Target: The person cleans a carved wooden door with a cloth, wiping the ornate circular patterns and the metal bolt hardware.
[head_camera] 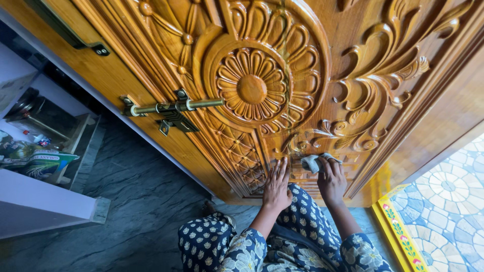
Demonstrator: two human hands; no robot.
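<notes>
Far to my left a brass sliding bolt [174,107] sits across the carved wooden door [126,70], well apart from where I am working. Lower down, my left hand [277,184] lies flat against the bottom panel of the door, fingers [280,166] stretched out straight and close together, palm pressed to the wood and grasping nothing. Just beside it to the right, my right hand [331,179] is curled around a small pale grey cloth [312,162], fingers bent over it and pushing it onto the carving. The cloth bunches out from the upper left of that hand, so it sits between my two hands, touching the door just under the scrolled leaf relief. Both hands are low on the door, above my blue flowered sleeves [237,249] and the grey stone floor [136,201].
</notes>
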